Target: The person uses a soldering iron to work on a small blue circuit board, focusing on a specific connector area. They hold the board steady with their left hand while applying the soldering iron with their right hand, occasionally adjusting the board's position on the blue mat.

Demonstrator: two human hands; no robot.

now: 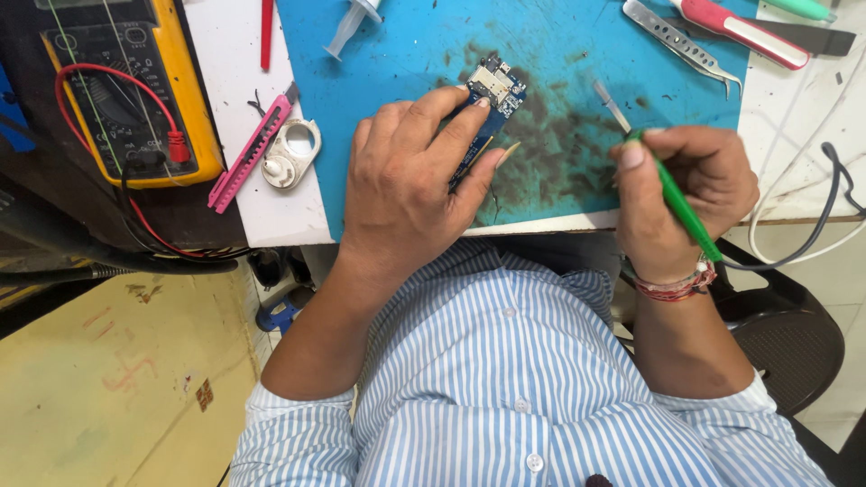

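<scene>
Under left hand [410,176]: blue circuit board [492,95].

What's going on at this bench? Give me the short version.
A person in a striped shirt sits at a blue work mat. The left hand pins a small blue circuit board to the mat. The right hand holds a green-handled tool, its flat metal tip raised just right of the board, not touching it. A yellow multimeter, tweezers and a syringe lie unused nearby.
</scene>
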